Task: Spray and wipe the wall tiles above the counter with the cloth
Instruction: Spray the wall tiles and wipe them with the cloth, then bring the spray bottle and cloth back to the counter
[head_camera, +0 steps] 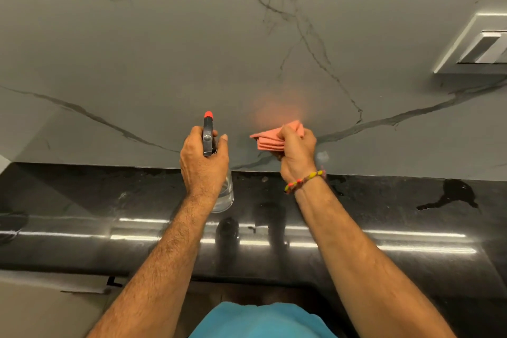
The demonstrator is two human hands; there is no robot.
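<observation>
My left hand [201,162] grips a clear spray bottle [225,195] by its black head, and the red nozzle [208,115] points at the wall. The grey marble-veined wall tiles [192,57] rise straight ahead above the counter. My right hand [297,152] holds a folded pink cloth [270,140] close to the lower part of the wall, just right of the bottle. A faint pink reflection of the cloth shows on the glossy tile above it. The bottle's lower half hangs below my left hand, over the counter.
A glossy black counter [384,214] runs across the view under the wall, with a dark wet patch [452,196] at the right. A white switch plate [477,46] sits on the wall at the upper right. A pale surface [41,307] lies at the lower left.
</observation>
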